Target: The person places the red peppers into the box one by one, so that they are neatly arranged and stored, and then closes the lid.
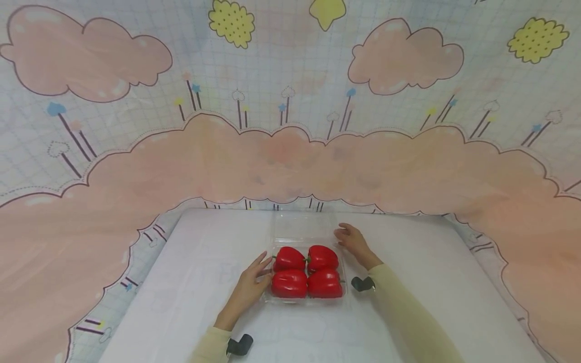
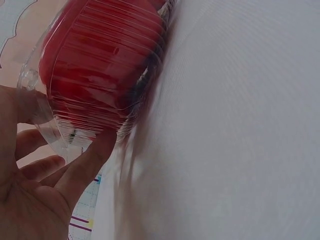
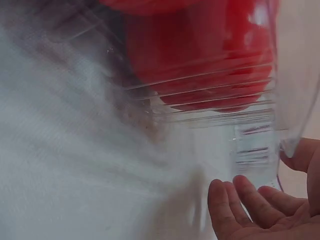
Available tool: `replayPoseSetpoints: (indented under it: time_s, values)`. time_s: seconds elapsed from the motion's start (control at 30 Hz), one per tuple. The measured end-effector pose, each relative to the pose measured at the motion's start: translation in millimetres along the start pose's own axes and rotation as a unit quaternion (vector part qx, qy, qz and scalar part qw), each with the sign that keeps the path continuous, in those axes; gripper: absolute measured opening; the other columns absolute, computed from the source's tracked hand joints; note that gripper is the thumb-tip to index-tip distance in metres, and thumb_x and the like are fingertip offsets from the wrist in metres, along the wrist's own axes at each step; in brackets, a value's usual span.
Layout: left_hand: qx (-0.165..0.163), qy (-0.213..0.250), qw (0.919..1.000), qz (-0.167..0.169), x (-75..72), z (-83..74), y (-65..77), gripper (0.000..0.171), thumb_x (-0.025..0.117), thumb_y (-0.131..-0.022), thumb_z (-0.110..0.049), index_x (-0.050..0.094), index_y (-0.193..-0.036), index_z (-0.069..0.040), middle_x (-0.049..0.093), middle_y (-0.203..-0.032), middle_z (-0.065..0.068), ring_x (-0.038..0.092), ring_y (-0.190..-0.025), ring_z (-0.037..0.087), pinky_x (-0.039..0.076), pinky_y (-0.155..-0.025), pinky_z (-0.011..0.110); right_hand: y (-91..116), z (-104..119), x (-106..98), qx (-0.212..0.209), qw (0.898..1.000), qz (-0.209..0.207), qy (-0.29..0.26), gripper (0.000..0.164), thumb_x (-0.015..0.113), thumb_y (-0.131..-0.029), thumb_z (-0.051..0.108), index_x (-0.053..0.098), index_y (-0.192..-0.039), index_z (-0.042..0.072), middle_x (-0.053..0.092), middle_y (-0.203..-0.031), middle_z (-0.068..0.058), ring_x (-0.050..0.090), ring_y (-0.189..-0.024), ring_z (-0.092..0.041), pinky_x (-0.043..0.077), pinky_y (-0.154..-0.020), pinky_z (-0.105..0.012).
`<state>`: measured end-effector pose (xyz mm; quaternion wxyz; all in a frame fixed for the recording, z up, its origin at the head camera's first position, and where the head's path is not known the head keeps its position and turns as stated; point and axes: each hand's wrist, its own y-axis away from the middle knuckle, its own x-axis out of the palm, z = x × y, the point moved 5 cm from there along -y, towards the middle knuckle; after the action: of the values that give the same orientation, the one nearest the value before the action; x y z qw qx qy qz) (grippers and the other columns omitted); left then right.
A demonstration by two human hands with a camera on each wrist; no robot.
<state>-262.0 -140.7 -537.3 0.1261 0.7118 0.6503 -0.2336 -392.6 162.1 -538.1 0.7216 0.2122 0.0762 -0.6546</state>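
Red bell peppers (image 1: 289, 283) with green stems fill the base of a clear plastic clamshell box (image 1: 303, 301) on the white table. The box's transparent lid (image 1: 303, 225) stands folded back at the far side. My left hand (image 1: 248, 287) is at the box's left side. Its fingers are spread, and one touches the ribbed wall near the bottom in the left wrist view. By the lid's lower right corner is my right hand (image 1: 354, 243). In the right wrist view its thumb (image 3: 297, 156) meets the clear plastic edge, while the other fingers are loosely bent, holding nothing.
The white tabletop (image 1: 181, 292) extends around the box. Behind it hangs a cloth (image 1: 290, 161) printed with clouds and stars. Dark wrist-worn pieces (image 1: 240, 345) sit by both sleeves.
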Motion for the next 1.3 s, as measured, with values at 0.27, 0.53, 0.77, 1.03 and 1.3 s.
replayPoseSetpoints:
  time_s: [0.27, 0.53, 0.77, 1.03, 1.3]
  values:
    - [-0.006, 0.002, 1.0000, 0.000, 0.1, -1.5, 1.3, 0.050, 0.061, -0.094, -0.012, 0.051, -0.143, -0.009, 0.037, -0.158, 0.010, 0.063, -0.121, 0.033, 0.059, -0.089, 0.037, -1, -6, 2, 0.009, 1.000, 0.001, 0.011, 0.058, 0.053, -0.099, 0.029, 0.038, -0.148, 0.003, 0.048, -0.145, -0.025, 0.055, -0.126, -0.039, 0.048, -0.107, -0.050]
    - [-0.005, -0.005, 1.0000, 0.000, 0.5, -2.4, 2.3, 0.050, 0.062, -0.095, -0.014, 0.051, -0.143, -0.010, 0.038, -0.157, 0.012, 0.063, -0.121, 0.033, 0.060, -0.087, 0.038, 2, 0, -2, -0.021, 1.000, -0.018, 0.004, 0.052, 0.054, -0.099, 0.021, 0.040, -0.145, 0.002, 0.050, -0.144, -0.023, 0.056, -0.126, -0.037, 0.050, -0.106, -0.048]
    - [-0.005, -0.005, 1.0000, 0.000, 0.6, -3.0, 4.1, 0.049, 0.061, -0.094, -0.013, 0.051, -0.143, -0.009, 0.037, -0.158, 0.012, 0.063, -0.121, 0.033, 0.059, -0.088, 0.037, 4, 5, -3, -0.054, 0.997, -0.024, -0.043, 0.053, 0.058, -0.096, 0.014, 0.038, -0.144, 0.003, 0.049, -0.146, -0.022, 0.056, -0.127, -0.037, 0.049, -0.107, -0.048]
    - [-0.010, -0.014, 0.9998, 0.000, 0.5, -5.2, 5.2, 0.049, 0.061, -0.094, -0.013, 0.051, -0.143, -0.009, 0.038, -0.157, 0.012, 0.063, -0.121, 0.033, 0.060, -0.087, 0.038, 9, 9, -6, -0.040, 0.996, -0.029, -0.071, 0.051, 0.061, -0.096, 0.018, 0.039, -0.139, 0.004, 0.046, -0.148, -0.022, 0.056, -0.127, -0.036, 0.051, -0.106, -0.044]
    - [-0.006, -0.018, 0.9998, -0.001, -0.2, -5.7, 5.4, 0.049, 0.061, -0.095, -0.013, 0.052, -0.143, -0.010, 0.037, -0.158, 0.012, 0.063, -0.121, 0.033, 0.060, -0.088, 0.038, 10, 13, -13, -0.053, 0.996, -0.035, -0.070, 0.037, 0.062, -0.094, 0.015, 0.048, -0.127, 0.004, 0.056, -0.142, -0.017, 0.060, -0.122, -0.033, 0.056, -0.099, -0.036]
